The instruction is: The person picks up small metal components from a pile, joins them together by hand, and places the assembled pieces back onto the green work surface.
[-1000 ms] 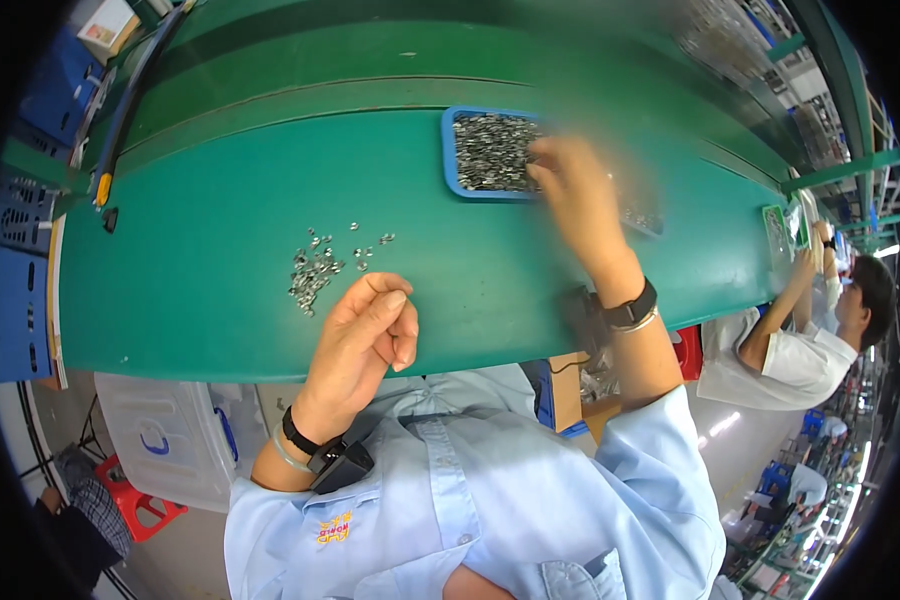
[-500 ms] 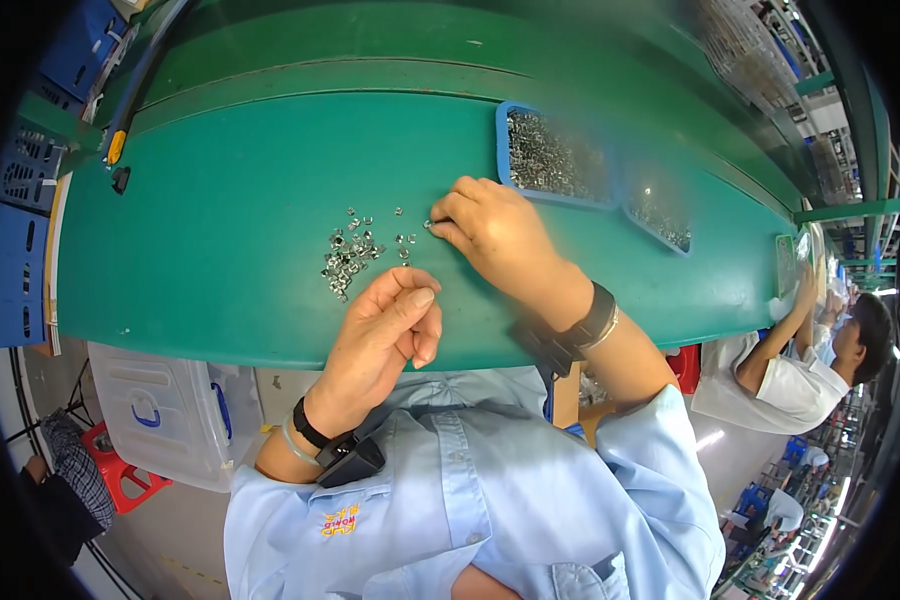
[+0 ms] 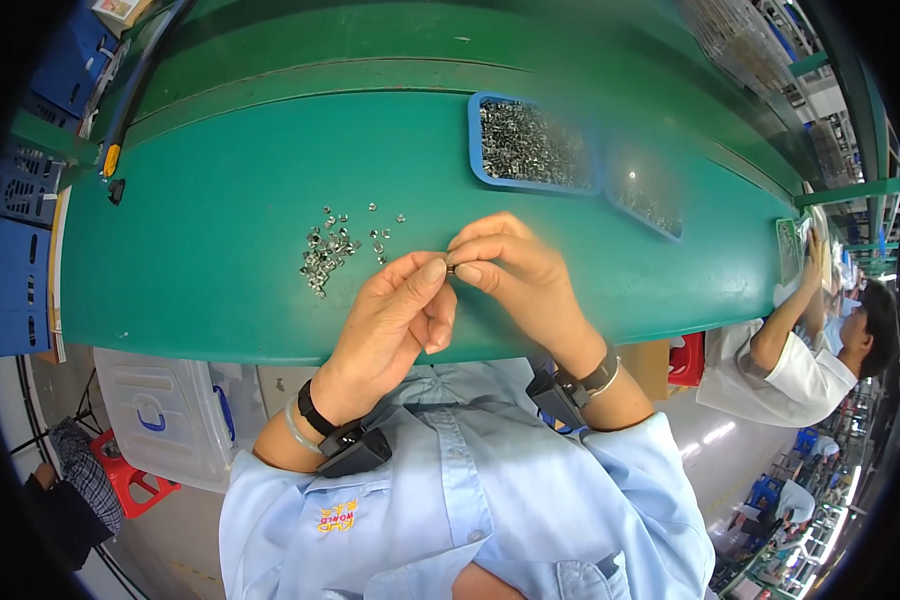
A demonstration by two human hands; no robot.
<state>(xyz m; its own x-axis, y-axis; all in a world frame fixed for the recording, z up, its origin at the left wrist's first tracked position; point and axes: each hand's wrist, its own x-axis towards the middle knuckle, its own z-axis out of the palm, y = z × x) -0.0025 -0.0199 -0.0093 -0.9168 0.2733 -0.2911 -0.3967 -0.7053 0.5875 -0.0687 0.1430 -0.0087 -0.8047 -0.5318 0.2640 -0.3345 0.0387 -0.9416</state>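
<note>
My left hand (image 3: 392,315) and my right hand (image 3: 520,272) meet at their fingertips above the near part of the green work surface (image 3: 220,170). Between the two pinches sits a small dark, shiny metal piece (image 3: 451,269); the fingers largely cover it, so its exact shape is hidden. Thumb and forefinger of each hand are closed on it. Beyond my left hand lies a loose pile of small square-looking silvery metal pieces (image 3: 322,262), with several strays (image 3: 378,236) to its right.
A blue tray (image 3: 475,150) full of similar metal pieces stands at the far right, a second tray (image 3: 652,226) beside it, partly blurred. A yellow-and-black tool (image 3: 112,160) rests at the far left edge. Below left is a clear lidded box (image 3: 160,415). A co-worker (image 3: 800,370) sits at right.
My right hand has come back from near the stray pieces to meet my left hand's fingertips. My left hand has shifted slightly right. The whole view has moved a little.
</note>
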